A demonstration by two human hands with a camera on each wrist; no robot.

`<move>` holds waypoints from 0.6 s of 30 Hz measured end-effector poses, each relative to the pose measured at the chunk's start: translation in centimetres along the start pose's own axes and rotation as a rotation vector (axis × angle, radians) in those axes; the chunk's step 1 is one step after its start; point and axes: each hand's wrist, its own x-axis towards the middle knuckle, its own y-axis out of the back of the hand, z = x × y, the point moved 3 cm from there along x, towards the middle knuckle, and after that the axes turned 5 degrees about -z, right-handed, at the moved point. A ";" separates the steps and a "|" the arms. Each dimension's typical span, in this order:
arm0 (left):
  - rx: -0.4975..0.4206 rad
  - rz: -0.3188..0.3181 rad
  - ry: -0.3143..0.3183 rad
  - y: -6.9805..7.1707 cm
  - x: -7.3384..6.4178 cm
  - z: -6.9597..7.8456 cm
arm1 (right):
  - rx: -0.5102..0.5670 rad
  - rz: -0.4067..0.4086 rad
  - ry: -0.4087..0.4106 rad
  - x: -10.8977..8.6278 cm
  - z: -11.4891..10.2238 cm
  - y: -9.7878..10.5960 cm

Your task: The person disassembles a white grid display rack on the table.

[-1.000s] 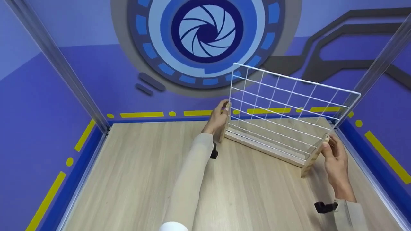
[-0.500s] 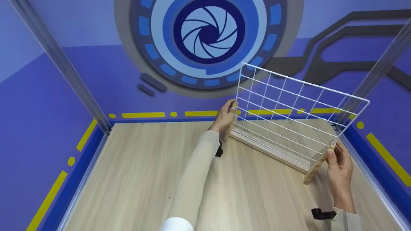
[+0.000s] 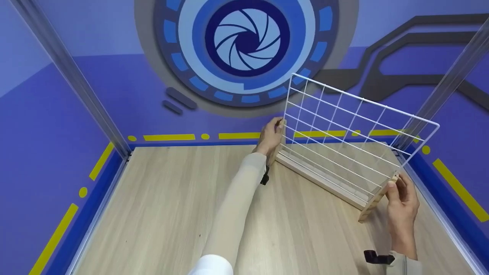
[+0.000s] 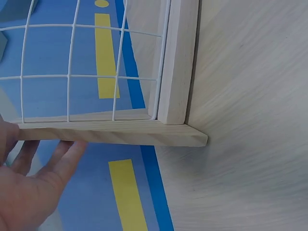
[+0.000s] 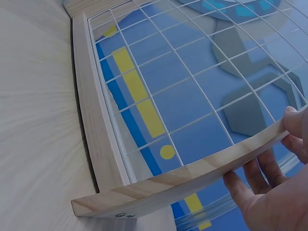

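Note:
A wooden stand with an upright white wire grid is on the right part of the table, set at an angle. Its long wooden bottom rail joins two wooden end boards. My left hand grips the upper part of the far-left end board, thumb on one face and fingers on the other. On the near-right end board, my right hand pinches the upper end between thumb and fingers. Two screws show low on that board's outer face.
The wood-grain table ends at a blue printed back wall with yellow dashes. Metal posts rise at the back corners, and a metal rail runs along the right edge. Black wrist mounts sit at both sleeves.
Both hands have shifted the stand a little to the right and turned it, its right end coming nearer. Over the last half second it has moved only slightly. Both grips stay the same.

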 end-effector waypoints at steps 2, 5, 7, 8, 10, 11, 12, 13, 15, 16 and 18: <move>0.016 0.028 -0.001 -0.1 0.1 0.0 | 0.008 0.010 -0.005 -0.1 0.0 -0.1; 0.039 0.051 0.009 -0.2 0.3 0.1 | 0.022 0.020 -0.011 -0.2 0.1 -0.2; 0.045 0.056 0.015 -0.3 0.3 0.2 | 0.026 0.025 -0.014 -0.2 0.1 -0.3; 0.046 0.056 0.018 -0.3 0.3 0.2 | 0.031 0.025 -0.016 -0.2 0.1 -0.3; 0.049 0.056 0.021 -0.2 0.2 0.3 | 0.031 0.026 -0.024 -0.2 0.2 -0.3; 0.049 0.054 0.020 -0.2 0.2 0.3 | 0.025 0.023 -0.022 -0.1 0.2 -0.2; 0.049 0.053 0.020 -0.2 0.1 0.3 | 0.019 0.022 -0.024 -0.1 0.1 -0.2; 0.044 0.051 0.019 -0.1 0.1 0.3 | 0.012 0.019 -0.026 -0.1 0.1 -0.2; 0.036 0.047 0.012 -0.1 -0.1 0.4 | 0.004 0.015 -0.028 -0.1 0.1 -0.1; 0.027 0.044 0.008 0.0 -0.1 0.5 | -0.001 0.013 -0.028 -0.1 0.1 0.0; 0.004 0.039 -0.002 0.1 -0.3 0.6 | -0.007 0.013 -0.035 -0.1 0.1 0.2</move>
